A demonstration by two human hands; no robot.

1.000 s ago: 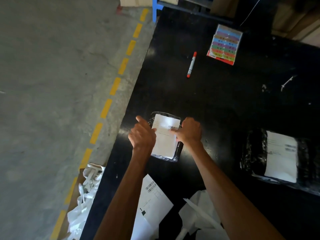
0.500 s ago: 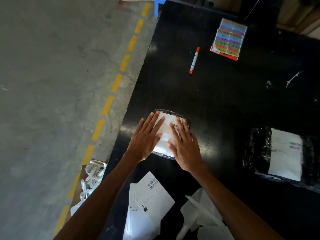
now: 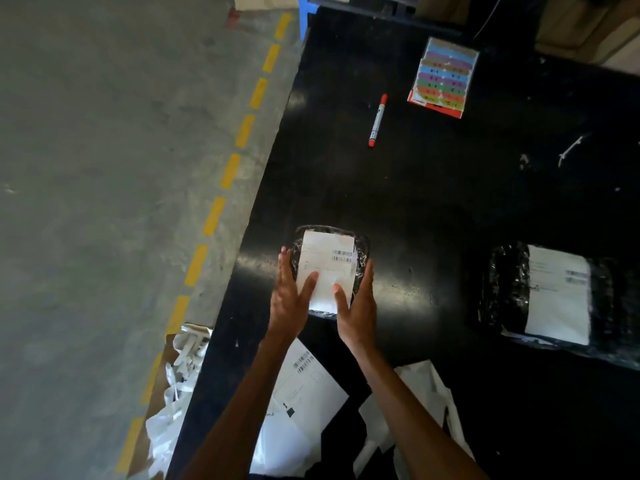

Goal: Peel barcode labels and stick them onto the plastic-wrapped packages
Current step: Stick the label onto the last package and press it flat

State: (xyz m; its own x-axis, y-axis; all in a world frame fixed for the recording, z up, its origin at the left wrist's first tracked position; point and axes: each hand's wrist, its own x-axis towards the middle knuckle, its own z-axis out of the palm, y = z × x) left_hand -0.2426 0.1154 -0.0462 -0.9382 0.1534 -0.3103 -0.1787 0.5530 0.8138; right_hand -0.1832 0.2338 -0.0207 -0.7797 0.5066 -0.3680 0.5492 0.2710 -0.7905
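Observation:
A small black plastic-wrapped package (image 3: 362, 245) lies on the black table (image 3: 415, 188) near its left edge. A white barcode label (image 3: 329, 258) covers most of its top. My left hand (image 3: 289, 303) clasps the package's left side and my right hand (image 3: 356, 310) its right side, with both thumbs pressed on the lower part of the label. A larger wrapped package (image 3: 505, 289) with its own white label (image 3: 557, 296) lies to the right. A sheet of barcode labels (image 3: 311, 393) lies at the near edge, partly under my left forearm.
Peeled white backing papers (image 3: 426, 386) lie near the front, by my right forearm. A red-capped marker (image 3: 377, 120) and a pack of coloured stickers (image 3: 445, 77) sit at the far side. A box of paper waste (image 3: 180, 375) stands on the floor left of the table.
Both hands were flat on the label, smoothing it; they have slid back and outward to the package's sides, so most of the label and its barcodes now show.

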